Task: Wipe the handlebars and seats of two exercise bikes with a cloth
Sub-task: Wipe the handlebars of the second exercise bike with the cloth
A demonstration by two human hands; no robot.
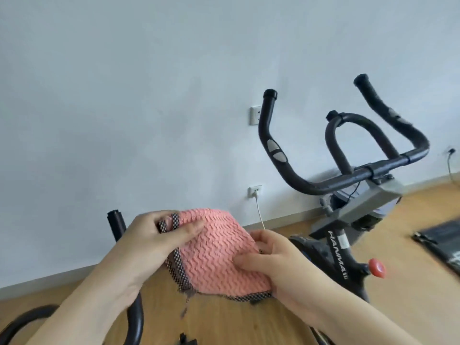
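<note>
A pink wavy-textured cloth (214, 252) with a black-and-white checked border is held up between both hands, in the air in front of me. My left hand (159, 242) pinches its upper left edge between thumb and fingers. My right hand (271, 260) grips its right side, thumb on the front. Beyond the cloth stands an exercise bike with black handlebars (348, 180) and a grey stem, at the right by the wall. Black handlebars of a second bike (119, 227) rise at the lower left, partly hidden by my left arm. No seat is in view.
A red knob (377, 268) sticks out from the right bike's frame. Wall sockets (255, 191) with a plugged cable sit on the pale wall behind. A dark mat (445, 242) lies on the wooden floor at the far right.
</note>
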